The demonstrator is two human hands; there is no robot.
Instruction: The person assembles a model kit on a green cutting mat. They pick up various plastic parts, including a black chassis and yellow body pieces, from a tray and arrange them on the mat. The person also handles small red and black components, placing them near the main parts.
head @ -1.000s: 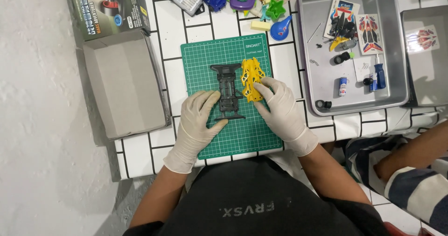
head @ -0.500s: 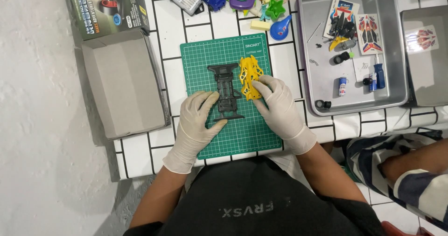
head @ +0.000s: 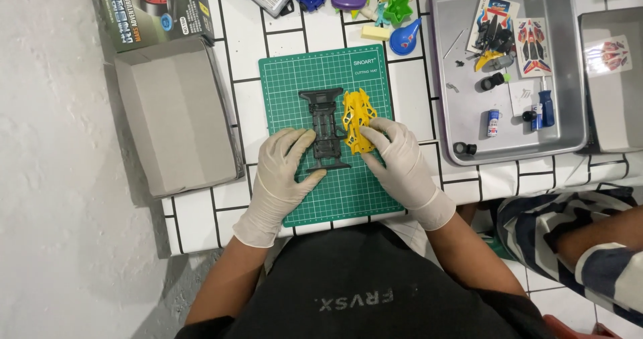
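Note:
A dark grey toy car chassis (head: 324,126) lies lengthwise on a green cutting mat (head: 329,198). Right beside it lies a yellow car body shell (head: 358,119). My left hand (head: 284,175), in a white glove, rests on the mat with its fingers against the chassis's near left side. My gloved right hand (head: 396,157) rests on the mat's right part, with its fingertips on the near end of the yellow shell. Neither part is lifted off the mat.
An open grey cardboard box (head: 175,114) stands to the left, with its printed lid (head: 149,7) behind it. A metal tray (head: 447,78) on the right holds sticker sheets, small bottles and parts. Toy cars and coloured pieces lie at the back. Another person's striped sleeve (head: 576,238) is at lower right.
Both hands stay on the two parts. The chassis and yellow shell have barely shifted on the mat.

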